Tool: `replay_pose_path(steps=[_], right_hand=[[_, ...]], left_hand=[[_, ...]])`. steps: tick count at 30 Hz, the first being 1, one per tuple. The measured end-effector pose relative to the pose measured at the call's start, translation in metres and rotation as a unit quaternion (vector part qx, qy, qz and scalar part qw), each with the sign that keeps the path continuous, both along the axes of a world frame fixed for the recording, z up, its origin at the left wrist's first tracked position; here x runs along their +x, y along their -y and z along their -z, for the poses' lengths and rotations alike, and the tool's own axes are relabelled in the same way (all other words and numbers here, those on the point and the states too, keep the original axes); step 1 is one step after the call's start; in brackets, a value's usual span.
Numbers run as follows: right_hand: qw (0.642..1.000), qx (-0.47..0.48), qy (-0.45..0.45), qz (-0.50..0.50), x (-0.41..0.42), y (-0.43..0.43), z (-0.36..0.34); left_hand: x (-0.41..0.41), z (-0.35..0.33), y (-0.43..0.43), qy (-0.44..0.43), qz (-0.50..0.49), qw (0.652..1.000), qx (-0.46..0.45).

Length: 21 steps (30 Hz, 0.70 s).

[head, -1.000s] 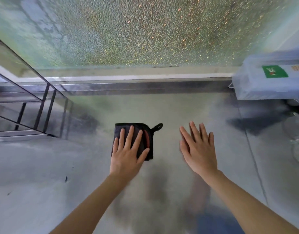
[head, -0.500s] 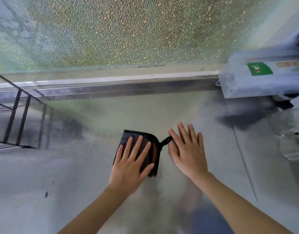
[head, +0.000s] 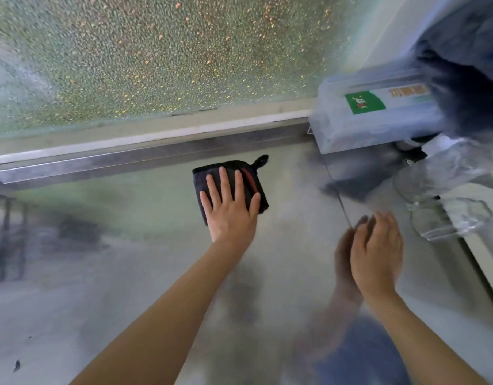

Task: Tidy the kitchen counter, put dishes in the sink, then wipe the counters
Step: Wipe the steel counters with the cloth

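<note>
A folded black cloth (head: 203,177) with a red stripe and a hanging loop lies flat on the shiny steel counter (head: 106,245), close to the raised back edge. My left hand (head: 230,209) presses down on the cloth with fingers spread flat. My right hand (head: 376,254) hovers just above the counter to the right, palm down, fingers loosely together, holding nothing; its reflection shows in the steel beneath it.
A clear plastic box (head: 373,120) with a green label stands at the back right. Clear glassware (head: 445,212) sits at the right edge beside a dark blurred mass (head: 467,87). Frosted glass (head: 156,56) rises behind the counter. A small dark speck (head: 16,365) lies near left.
My left hand has pushed the cloth away toward the back edge and to the right. My right hand has left the cloth's loop and moved right, lifting off the counter.
</note>
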State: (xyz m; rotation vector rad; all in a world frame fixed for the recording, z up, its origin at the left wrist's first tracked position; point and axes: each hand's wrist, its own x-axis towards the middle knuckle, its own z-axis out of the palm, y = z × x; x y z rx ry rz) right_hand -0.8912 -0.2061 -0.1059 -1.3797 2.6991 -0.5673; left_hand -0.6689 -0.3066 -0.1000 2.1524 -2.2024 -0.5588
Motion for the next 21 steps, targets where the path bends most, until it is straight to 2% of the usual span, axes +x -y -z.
replay_pose_path(steps=[6, 9, 11, 14, 17, 21], right_hand=[[0.998, -0.025, 0.055, 0.030, -0.004, -0.026, 0.000], [0.996, -0.034, 0.072, 0.039, -0.006, -0.036, -0.003], [0.997, -0.031, 0.074, 0.021, -0.006, -0.044, -0.005], [0.997, -0.023, 0.076, -0.023, -0.002, -0.058, -0.011], [0.995, -0.013, 0.075, -0.065, 0.004, -0.077, -0.017], [0.990, -0.001, 0.060, -0.127, 0.005, -0.114, -0.023]], left_hand=[[-0.079, 0.002, -0.072, 0.000, 0.170, 0.985, -0.039], [-0.075, 0.004, -0.109, -0.006, 0.247, 0.969, -0.029], [-0.059, 0.008, -0.125, 0.001, 0.262, 0.965, -0.028], [-0.029, 0.012, -0.138, 0.027, 0.196, 0.980, -0.032], [-0.003, 0.009, -0.150, 0.050, 0.076, 0.996, -0.005], [-0.002, -0.004, -0.159, 0.020, -0.078, 0.996, 0.041]])
